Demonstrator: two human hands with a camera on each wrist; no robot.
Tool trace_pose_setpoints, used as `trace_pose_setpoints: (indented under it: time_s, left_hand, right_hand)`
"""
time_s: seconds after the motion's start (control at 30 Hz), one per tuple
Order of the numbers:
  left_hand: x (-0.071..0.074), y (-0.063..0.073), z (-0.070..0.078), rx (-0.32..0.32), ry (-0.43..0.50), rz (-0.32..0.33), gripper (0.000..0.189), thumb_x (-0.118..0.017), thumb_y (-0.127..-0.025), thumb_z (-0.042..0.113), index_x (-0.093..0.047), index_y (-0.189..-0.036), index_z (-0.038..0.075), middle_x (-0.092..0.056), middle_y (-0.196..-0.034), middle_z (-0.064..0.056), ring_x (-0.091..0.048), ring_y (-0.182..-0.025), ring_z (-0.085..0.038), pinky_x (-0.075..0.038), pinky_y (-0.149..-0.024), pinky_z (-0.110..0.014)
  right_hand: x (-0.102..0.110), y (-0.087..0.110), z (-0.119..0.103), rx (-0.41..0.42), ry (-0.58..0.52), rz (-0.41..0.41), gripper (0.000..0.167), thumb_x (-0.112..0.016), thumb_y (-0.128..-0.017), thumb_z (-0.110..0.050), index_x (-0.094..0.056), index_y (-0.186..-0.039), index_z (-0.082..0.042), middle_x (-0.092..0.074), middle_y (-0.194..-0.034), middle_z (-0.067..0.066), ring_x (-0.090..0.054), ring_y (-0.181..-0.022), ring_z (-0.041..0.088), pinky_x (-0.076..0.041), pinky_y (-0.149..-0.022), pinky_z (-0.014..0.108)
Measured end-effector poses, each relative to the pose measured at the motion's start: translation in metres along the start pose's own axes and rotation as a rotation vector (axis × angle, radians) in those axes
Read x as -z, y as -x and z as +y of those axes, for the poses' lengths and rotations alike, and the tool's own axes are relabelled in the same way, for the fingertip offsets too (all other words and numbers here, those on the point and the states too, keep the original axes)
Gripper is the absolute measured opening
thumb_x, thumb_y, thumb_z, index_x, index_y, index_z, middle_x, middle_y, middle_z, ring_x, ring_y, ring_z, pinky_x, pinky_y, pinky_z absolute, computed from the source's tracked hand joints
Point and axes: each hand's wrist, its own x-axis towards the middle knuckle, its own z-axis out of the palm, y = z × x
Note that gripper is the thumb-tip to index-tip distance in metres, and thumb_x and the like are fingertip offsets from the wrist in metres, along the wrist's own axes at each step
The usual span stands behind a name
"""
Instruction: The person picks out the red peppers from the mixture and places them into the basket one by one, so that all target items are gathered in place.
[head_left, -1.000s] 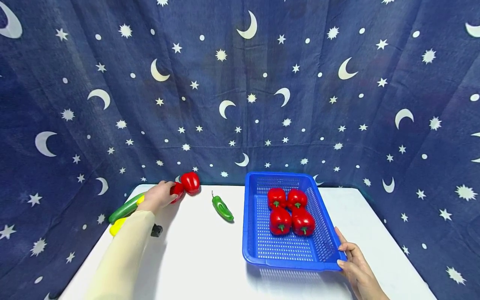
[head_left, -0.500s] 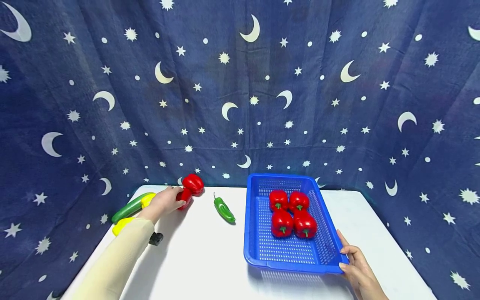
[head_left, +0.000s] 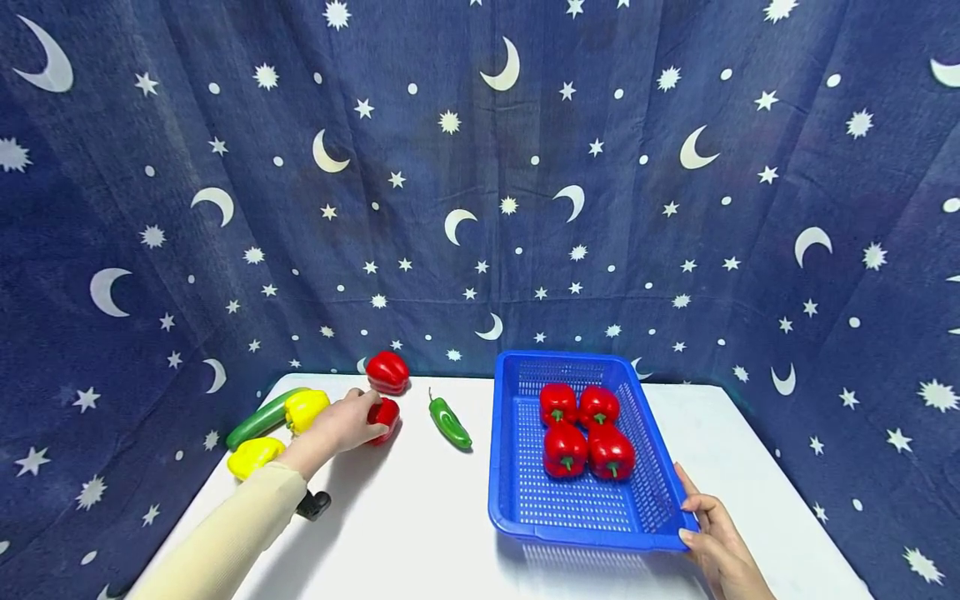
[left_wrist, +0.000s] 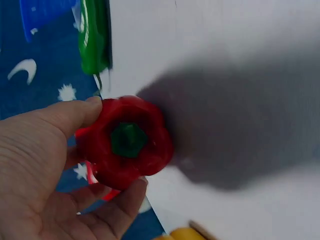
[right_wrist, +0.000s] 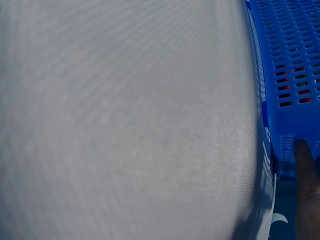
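My left hand (head_left: 347,423) grips a red bell pepper (head_left: 386,418) just above the left part of the white table. In the left wrist view, thumb and fingers hold the pepper (left_wrist: 152,155) around its side, its green stem end facing the camera. Behind it lies another red bell pepper (head_left: 387,372). At the near right corner of a blue plastic basket (head_left: 570,533), my right hand (head_left: 718,537) pinches the rim between thumb and fingers. Several red bell peppers (head_left: 564,450) sit together inside the basket. In the right wrist view, a finger (right_wrist: 305,175) lies against the basket's side.
A green chili pepper (head_left: 448,423) lies between the left hand and the basket. Two yellow bell peppers (head_left: 306,410) and a cucumber (head_left: 262,419) lie at the table's left edge. A dark blue curtain (head_left: 480,183) with moons and stars surrounds the table.
My left hand has drawn the red bell pepper away from the one behind it, toward me and to the right. The right hand keeps its hold on the basket. The head view has shifted slightly.
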Motion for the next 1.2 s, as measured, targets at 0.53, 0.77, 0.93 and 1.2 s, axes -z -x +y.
trace_pose_setpoints:
  time_s: [0.53, 0.77, 0.93, 1.2]
  left_hand:
    - [-0.007, 0.01, 0.009, 0.059, 0.055, -0.042, 0.085, -0.078, -0.086, 0.049, -0.045, -0.152, 0.006, -0.053, -0.129, -0.027, -0.063, -0.101, -0.042, -0.054, -0.087, -0.059]
    - [-0.017, 0.006, -0.003, -0.016, 0.261, -0.093, 0.079, -0.068, -0.097, 0.043, -0.034, -0.16, 0.009, -0.021, -0.161, -0.033, -0.048, -0.131, -0.051, -0.042, -0.105, -0.066]
    - [-0.022, 0.004, -0.006, -0.052, 0.309, -0.091, 0.067, -0.066, -0.099, 0.04, -0.045, -0.153, 0.006, -0.043, -0.149, -0.029, -0.053, -0.126, -0.044, -0.045, -0.104, -0.061]
    - [-0.023, 0.003, -0.003, -0.008, 0.329, -0.063, 0.067, -0.069, -0.096, 0.041, -0.051, -0.147, 0.003, -0.057, -0.128, -0.025, -0.06, -0.112, -0.037, -0.052, -0.095, -0.055]
  right_hand:
    - [-0.003, 0.0, -0.001, 0.0, 0.014, 0.017, 0.029, -0.047, -0.104, -0.005, -0.028, -0.125, 0.001, 0.002, -0.171, 0.01, 0.009, -0.152, 0.047, -0.016, -0.104, 0.079]
    - [-0.003, -0.001, -0.002, -0.001, 0.021, 0.018, 0.029, -0.048, -0.104, -0.005, -0.029, -0.125, 0.0, 0.0, -0.172, 0.01, 0.007, -0.152, 0.047, -0.021, -0.105, 0.079]
    - [-0.003, -0.001, -0.001, 0.005, 0.016, 0.019, 0.029, -0.047, -0.104, -0.005, -0.029, -0.125, 0.0, 0.0, -0.172, 0.009, 0.007, -0.153, 0.046, -0.018, -0.104, 0.081]
    - [-0.003, -0.001, -0.001, -0.013, -0.003, 0.035, 0.029, -0.048, -0.104, -0.007, -0.03, -0.126, -0.002, 0.002, -0.171, 0.009, 0.01, -0.152, 0.046, -0.012, -0.102, 0.08]
